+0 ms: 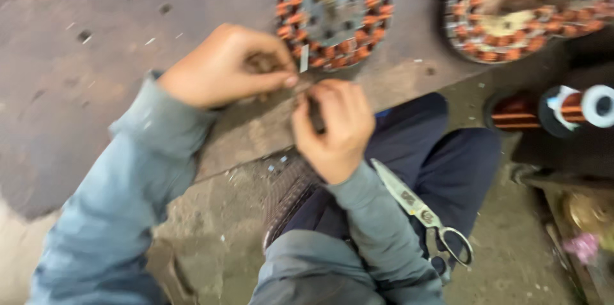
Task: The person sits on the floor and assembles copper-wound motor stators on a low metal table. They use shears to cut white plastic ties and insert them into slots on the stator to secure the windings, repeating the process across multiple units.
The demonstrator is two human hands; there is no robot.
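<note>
Copper-brown and loosely bunched, a small tangle of fine winding wire [261, 62] sits pinched inside the left hand [220, 68], whose fingers are curled tight around it at the near edge of the worn board [70, 94]. The right hand [332, 129] is closed too, gripping a short dark tool or strip [314, 115]; motion blur hides what it is exactly. The two hands nearly touch, thumb tip toward knuckles, just below the stator.

Judging by its look, the wire will handle as something very light, soft and springy: it bends easily, kinks if pulled hard, and its thin enamel could scrape against an edge. A pinch between thumb and forefinger near the loose end seems the safest hold, rather than a fist around the whole bunch.

Just beyond the hands lies a round stator [334, 12], its ring of orange-copper coils set around a grey metal hub. That piece would be heavy and stiff by comparison, best taken by the rim or hub, not by the coils. A small pale slip [304, 58] stands at its near edge. A second wound stator [524, 14] lies to the right at the top edge, well apart.

A pair of scissors [422, 212] rests across the person's dark trouser leg, blades pointing toward the right hand. Further right, a spool of copper wire [553, 110] lies on its side on the ground.
</note>
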